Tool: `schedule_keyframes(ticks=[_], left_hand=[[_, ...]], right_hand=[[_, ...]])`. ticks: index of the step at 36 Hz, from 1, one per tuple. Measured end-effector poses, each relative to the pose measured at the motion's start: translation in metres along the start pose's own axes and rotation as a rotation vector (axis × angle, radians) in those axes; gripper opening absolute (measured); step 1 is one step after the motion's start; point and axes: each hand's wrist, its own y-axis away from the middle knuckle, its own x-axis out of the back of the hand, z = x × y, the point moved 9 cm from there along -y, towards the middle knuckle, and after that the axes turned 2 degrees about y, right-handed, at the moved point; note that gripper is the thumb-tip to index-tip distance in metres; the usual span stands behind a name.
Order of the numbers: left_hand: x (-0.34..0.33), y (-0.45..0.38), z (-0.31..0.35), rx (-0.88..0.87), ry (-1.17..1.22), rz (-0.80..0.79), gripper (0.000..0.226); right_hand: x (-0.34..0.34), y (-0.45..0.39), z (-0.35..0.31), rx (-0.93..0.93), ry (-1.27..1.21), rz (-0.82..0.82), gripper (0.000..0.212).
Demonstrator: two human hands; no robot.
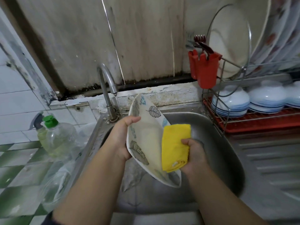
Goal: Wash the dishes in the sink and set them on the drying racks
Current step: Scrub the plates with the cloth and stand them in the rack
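Left hand [123,137] grips the leaf-patterned plate [146,137] by its left rim, thumb hooked over the front face and fingers hidden behind, holding it tilted on edge above the steel sink [227,159]. Right hand [194,155] is curled round a folded yellow cloth [176,146], pressing it flat against the plate's right half, so cloth and plate are touching and the plate sits squarely between the two hands. Water runs in a thin stream from the tap [107,88] just behind the plate's upper edge, though whether it strikes the plate I cannot tell.

From where I stand the job looks well along. The drying rack [227,120] to the right already carries stacks of upturned blue-and-white bowls [230,101] on its lower tier, large plates [230,38] standing upright above, and cutlery in a red holder [206,69] hung on its corner. This plate is mid-scrub, I would say, with rinsing and racking yet to come. Beneath it the basin shows what may be another patterned dish, too blurred to be sure. A green-capped soap bottle [60,137] stands on the tiled counter to the left, well apart from the hands
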Motion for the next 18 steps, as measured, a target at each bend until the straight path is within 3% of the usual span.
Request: schedule_keyframes(ticks=[18], left_hand=[[-0.022, 0.006, 0.021, -0.100, 0.013, -0.010, 0.028]], right_hand=[[0.004, 0.011, -0.013, 0.053, -0.057, -0.034, 0.012]])
